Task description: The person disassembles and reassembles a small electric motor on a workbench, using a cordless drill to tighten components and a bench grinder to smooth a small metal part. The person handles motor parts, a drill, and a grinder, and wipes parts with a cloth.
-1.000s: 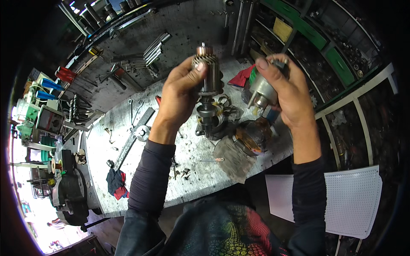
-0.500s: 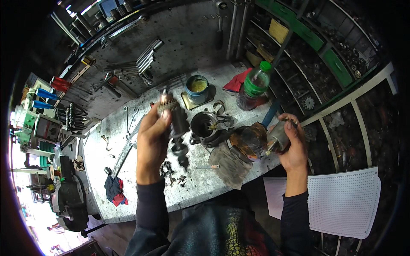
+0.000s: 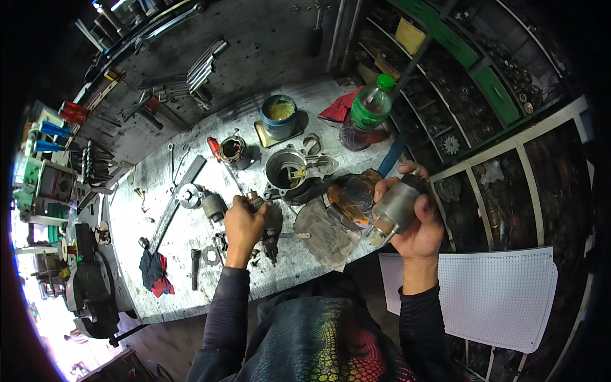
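- The left hand (image 3: 242, 230) is closed on a dark metal rotor (image 3: 271, 244), thumb and fingers gathered about its coppery upper end.
- The rotor lies just right of that hand, its shaft pointing down toward the near edge of the workbench (image 3: 184, 302); whether it rests on the bench or hangs slightly above it, I cannot tell.
- The right hand (image 3: 420, 232) grips a silvery metal cylinder (image 3: 396, 207), which is tilted, its dark end up by the fingers and its studded end down and to the left.
- The cylinder sits on the left side of the right palm, off the bench's right edge or above it, well apart from the rotor.
- Between the hands, a grey rag (image 3: 326, 237) lies on the bench, right of the rotor.
- Beyond the rag stands an open metal housing (image 3: 280, 170), ahead of the left hand and slightly right.
- A short cylindrical metal part (image 3: 213, 207) is just left of the left hand's fingers.
- Farther ahead are a blue can (image 3: 279, 127) and a green-capped bottle (image 3: 371, 107), which the hands do not touch.
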Motion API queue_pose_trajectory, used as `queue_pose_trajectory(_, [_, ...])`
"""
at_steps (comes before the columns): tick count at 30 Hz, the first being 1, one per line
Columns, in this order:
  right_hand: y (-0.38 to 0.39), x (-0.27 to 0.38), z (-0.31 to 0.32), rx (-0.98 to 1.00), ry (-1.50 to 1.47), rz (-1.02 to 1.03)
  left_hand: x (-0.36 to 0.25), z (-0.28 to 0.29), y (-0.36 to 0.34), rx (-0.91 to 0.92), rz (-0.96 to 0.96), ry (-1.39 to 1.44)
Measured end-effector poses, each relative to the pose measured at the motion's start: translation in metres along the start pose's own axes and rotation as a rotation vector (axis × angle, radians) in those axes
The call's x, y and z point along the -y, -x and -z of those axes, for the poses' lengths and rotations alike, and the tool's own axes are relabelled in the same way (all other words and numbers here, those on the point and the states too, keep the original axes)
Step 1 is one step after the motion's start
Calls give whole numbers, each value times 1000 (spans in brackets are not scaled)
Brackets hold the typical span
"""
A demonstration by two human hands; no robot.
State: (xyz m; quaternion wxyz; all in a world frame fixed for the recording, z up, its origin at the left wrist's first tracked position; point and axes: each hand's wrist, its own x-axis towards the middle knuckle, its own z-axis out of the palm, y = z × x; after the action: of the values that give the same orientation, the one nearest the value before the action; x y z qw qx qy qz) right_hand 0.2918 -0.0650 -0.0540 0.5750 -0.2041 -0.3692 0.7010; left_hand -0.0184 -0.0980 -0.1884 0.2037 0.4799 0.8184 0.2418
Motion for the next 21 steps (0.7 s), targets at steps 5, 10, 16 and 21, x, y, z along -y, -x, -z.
queue_pose_trajectory(5, [1,10,-8,105,-3,14,-11,2,1,-42,-84,-111])
queue_pose_trajectory(10, [1,17,-11,171,12,53,-69,63,60,-301,-576,191])
queue_pose_trajectory(16, [0,19,-22,153,-3,52,-142,96,110,-318,-896,253])
queue_pose_trajectory(21, [-1,22,-26,149,8,40,-157,98,109,-329,-922,283])
